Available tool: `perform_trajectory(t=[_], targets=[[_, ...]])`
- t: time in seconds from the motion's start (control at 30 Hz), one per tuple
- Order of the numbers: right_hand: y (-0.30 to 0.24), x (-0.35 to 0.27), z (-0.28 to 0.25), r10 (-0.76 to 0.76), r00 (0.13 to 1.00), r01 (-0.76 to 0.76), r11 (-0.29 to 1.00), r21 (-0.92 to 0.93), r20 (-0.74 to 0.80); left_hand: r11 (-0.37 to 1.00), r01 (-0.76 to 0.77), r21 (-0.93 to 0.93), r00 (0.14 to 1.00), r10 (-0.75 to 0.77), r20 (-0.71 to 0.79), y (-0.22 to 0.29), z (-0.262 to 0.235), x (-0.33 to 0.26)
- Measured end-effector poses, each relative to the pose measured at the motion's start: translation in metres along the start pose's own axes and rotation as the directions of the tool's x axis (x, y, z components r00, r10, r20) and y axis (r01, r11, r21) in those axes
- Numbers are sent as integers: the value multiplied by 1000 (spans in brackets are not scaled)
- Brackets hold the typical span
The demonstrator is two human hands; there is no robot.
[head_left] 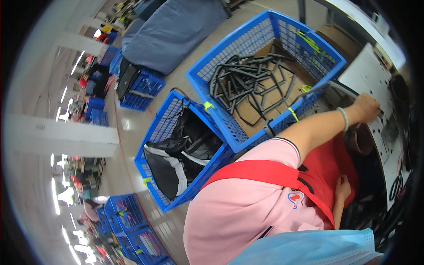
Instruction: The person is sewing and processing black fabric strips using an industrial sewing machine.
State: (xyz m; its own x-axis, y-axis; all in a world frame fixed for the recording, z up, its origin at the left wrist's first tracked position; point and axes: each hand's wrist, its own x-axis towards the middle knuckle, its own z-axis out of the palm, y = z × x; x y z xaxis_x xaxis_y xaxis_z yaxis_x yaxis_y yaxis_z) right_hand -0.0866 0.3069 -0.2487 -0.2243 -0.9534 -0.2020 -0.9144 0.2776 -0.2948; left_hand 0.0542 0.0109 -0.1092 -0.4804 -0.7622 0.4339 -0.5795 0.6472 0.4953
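My left arm reaches to the white worktable (373,84) on the right. There my left hand (366,108) is closed in a fist at the table's edge. A dark strip (346,89) runs up to its knuckles; what lies inside the fist is hidden. My right hand (342,189) is lower, in front of the red apron (327,170), its fingers curled and what they hold out of sight. Beside my left arm stands a blue plastic crate (225,128) with a cardboard bottom. A tangled pile of black strip loops (247,77) lies inside it.
A second blue crate (152,187) with black and white fabric pieces (170,165) stands against the first. Farther off are a grey-blue cloth cover (174,33) and stacked blue crates (132,221). Black cords (397,176) hang by the table.
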Motion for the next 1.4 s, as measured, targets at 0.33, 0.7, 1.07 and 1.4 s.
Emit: perform_trajectory(t=[0.33,0.7,1.07,1.4], targets=[[30,-6,12,49,994,-35,990,136,-98,913,120,-391,993,-105,58,51,14,-58],[17,-6,9,3,999,1,996,86,-41,925,238,-296,826,-33,563,18,71,-218],[18,-8,7,-38,996,42,997,58,-77,904,318,-284,806,-100,583,22,66,-223],[20,-6,9,8,1000,-6,999,42,-30,920,269,-284,819,-64,570,19,67,-226]])
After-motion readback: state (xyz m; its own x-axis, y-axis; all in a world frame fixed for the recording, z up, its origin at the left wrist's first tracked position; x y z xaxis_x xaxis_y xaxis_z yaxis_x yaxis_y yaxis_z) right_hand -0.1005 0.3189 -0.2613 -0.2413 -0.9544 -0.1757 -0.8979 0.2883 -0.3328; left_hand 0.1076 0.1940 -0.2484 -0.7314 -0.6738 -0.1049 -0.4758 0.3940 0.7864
